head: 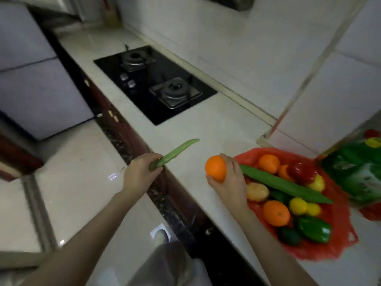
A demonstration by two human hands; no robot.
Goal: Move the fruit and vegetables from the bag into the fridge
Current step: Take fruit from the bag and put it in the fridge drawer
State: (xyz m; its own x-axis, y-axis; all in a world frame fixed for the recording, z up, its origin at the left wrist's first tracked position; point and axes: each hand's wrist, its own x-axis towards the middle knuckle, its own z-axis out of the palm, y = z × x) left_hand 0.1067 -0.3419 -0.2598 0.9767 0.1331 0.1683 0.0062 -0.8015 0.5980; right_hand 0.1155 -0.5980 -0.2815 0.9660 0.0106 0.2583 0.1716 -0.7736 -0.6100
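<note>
Both arms outstretched: left hand (pixel 140 174) gripping a green gourd (pixel 175 153), right hand (pixel 228 178) cupping an orange (pixel 215 168).

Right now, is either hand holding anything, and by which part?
Yes. The left hand grips a long pale green ridged gourd by its near end. The right hand holds a round orange fruit, fingers curled round its side.

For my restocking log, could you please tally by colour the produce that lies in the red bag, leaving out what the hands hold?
Orange: 3
Yellow: 3
Green: at least 4
Red: 1
Tan potato: 1
Total: at least 12 in the red bag
</note>
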